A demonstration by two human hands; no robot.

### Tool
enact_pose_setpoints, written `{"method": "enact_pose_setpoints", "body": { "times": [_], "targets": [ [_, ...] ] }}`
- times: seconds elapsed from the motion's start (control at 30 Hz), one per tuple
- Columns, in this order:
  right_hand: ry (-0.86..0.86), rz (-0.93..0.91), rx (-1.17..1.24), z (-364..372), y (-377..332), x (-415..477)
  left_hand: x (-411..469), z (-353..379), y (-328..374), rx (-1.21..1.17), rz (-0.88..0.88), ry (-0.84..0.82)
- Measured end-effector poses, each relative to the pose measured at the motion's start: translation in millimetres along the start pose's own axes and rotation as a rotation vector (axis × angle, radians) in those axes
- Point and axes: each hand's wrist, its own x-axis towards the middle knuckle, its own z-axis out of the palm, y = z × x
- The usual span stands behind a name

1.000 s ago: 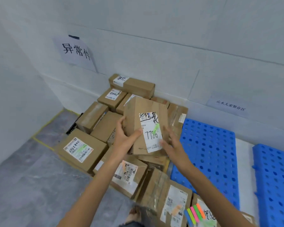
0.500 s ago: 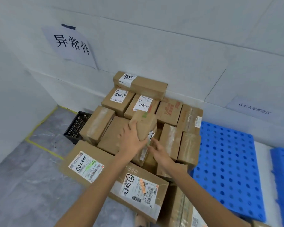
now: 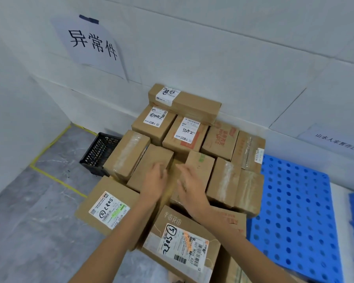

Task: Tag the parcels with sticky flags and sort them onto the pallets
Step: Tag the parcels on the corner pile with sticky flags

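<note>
At frame centre, over the pile of boxes (image 3: 129, 154), the left hand (image 3: 154, 180) and right hand (image 3: 189, 185) have straight, relaxed fingers that grasp nothing. A box with a green flag (image 3: 200, 166) lies just above the right hand's fingertips, and a blue pallet (image 3: 294, 211) lies at the right.
</note>
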Motion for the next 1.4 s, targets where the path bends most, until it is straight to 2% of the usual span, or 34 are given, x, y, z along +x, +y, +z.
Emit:
{"method": "enact_pose_setpoints", "body": {
  "times": [0.07,0.13,0.27,0.37,0.57,0.77,0.97,1.03,1.17,1.23,1.3,1.4],
  "targets": [
    [-0.154,0.187,0.153,21,-8,16,9,-9,-14,0.232,-0.112,-0.064],
    [-0.25,0.442,0.291,42,-9,35,8,-14,-25,0.492,-0.131,-0.144],
    [-0.281,0.651,0.41,72,-12,59,5,-7,-40,0.669,-0.092,-0.113],
    [-0.287,0.754,0.481,89,-11,64,5,1,-43,0.681,-0.103,-0.075],
    [-0.198,0.792,0.585,103,-12,67,8,10,-49,0.635,-0.172,-0.038],
    [-0.118,0.839,0.622,110,-3,67,5,3,-41,0.382,-0.115,0.042],
    [-0.04,0.761,0.498,80,-28,56,-16,-24,-10,0.209,0.049,0.254],
    [0.003,0.674,0.498,66,-40,48,-27,-39,5,0.125,0.084,0.349],
    [0.128,0.413,0.539,28,-59,26,-52,-79,45,-0.202,0.104,0.552],
    [0.231,0.268,0.529,-2,-66,11,-61,-94,67,-0.343,0.106,0.543],
    [0.312,0.155,0.537,-36,-71,-14,-75,-100,88,-0.471,0.098,0.456],
    [0.337,-0.009,0.511,-75,-73,-53,-90,-91,107,-0.823,-0.091,0.256]
  ]
}}
